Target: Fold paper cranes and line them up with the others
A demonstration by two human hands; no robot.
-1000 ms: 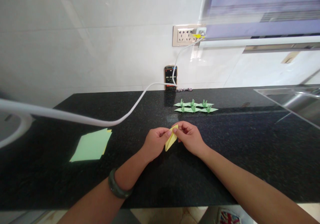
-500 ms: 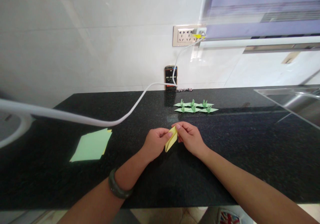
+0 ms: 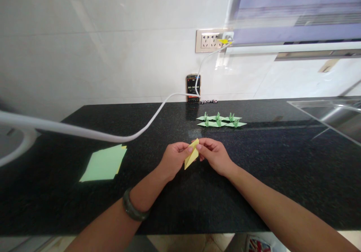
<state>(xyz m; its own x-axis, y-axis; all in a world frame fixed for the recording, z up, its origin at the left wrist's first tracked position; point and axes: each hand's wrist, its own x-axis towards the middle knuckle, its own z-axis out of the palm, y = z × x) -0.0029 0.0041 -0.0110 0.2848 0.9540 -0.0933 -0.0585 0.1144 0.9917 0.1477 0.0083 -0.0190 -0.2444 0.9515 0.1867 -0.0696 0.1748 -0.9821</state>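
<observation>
A piece of folded yellow paper (image 3: 192, 158), long and pointed at its lower end, is held between both hands above the dark counter. My left hand (image 3: 175, 158) pinches its left side, thumb on top. On the right side, my right hand (image 3: 214, 153) grips the upper part between thumb and fingers, some of them hidden behind the paper. Beyond the hands stand several green paper cranes (image 3: 219, 123) in two rows. A stack of light green paper sheets (image 3: 103, 163), with yellow edges showing beneath, lies to the left.
A phone (image 3: 193, 88) showing a timer leans against the wall, and a white cable (image 3: 149, 126) crosses the left foreground in the air. A beaded string (image 3: 209, 101) lies beside the phone. The wall socket (image 3: 209, 40) is above, and a metal sink (image 3: 335, 113) is at right.
The yellow paper has turned slightly; its lower split is no longer visible and its top tip now shows. My right thumb sits a little lower on it.
</observation>
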